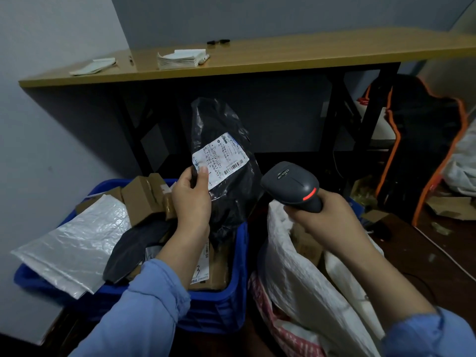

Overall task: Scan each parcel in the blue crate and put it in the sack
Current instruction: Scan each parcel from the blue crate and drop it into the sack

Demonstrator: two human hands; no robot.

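Left hand (192,199) pinched a black parcel (226,181) by its label (221,157), held up over the blue crate (213,305). Right hand (327,217) was wrapped round the scanner (291,185), above the white sack (304,279).

Dim, bluish light; soft focus, with wide-angle bending at edges.

Long sleeves of light blue cloth are worn on both arms. The left sleeve (144,313) is seen bunched in soft folds at mid-forearm; the right sleeve (432,336) is gathered likewise, short of the wrist. The left hand (192,199) and right hand (332,217) are seen bare.
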